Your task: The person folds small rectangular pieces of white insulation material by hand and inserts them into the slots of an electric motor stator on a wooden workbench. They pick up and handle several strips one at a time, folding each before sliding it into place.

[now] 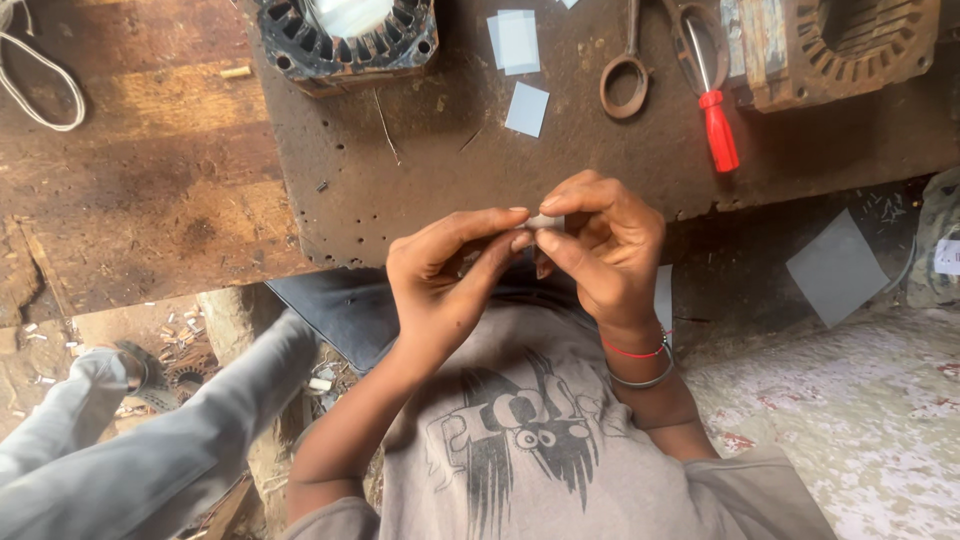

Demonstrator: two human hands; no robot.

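Both hands meet over the near edge of a rusty metal plate (400,180). My left hand (445,275) and my right hand (605,250) pinch a small pale folded piece of paper (545,221) between thumbs and fingertips. The piece is mostly hidden by the fingers. My right wrist carries a red thread and a grey bangle.
On the plate lie small pale paper squares (527,108), a red-handled screwdriver (717,125), scissors (626,80) and two motor stators (345,35) (840,45). A larger grey sheet (838,268) lies at right. A white cord (45,85) rests on the wooden bench at left.
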